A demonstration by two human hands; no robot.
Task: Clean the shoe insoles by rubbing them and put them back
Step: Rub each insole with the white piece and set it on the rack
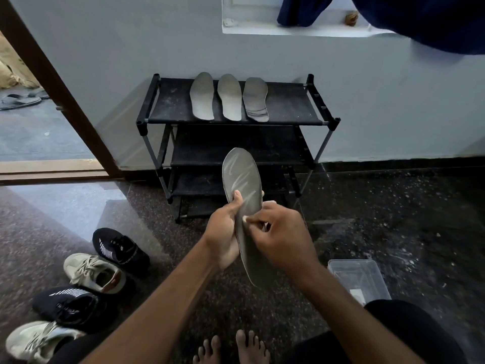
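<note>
**Grey insole (242, 185) in both hands, rubbing under way**

Grey and thin, the insole stands nearly upright in front of me, toe end up, heel end down between my wrists. My left hand (223, 232) grips it at the waist, with the thumb across the face and the fingers curled behind. My right hand (280, 237) has its fingers bent and pinches a pale scrap (245, 219) against the edge. What the scrap is I cannot tell.

Pale streaks mark the upper face. I judge the insole light, soft and easily bent, so the waist is the right place to hold it. With support behind the spot being rubbed, it should not fold.

Three more insoles (228, 97) lie side by side on the top shelf of the black shoe rack (168, 101) against the wall.

Two black shoes (120, 248) and two pale shoes (91, 271) sit on the floor to my left, well apart from my hands. A clear plastic box (359, 274) stands near my right knee. Nothing blocks the way to the shoes.
</note>
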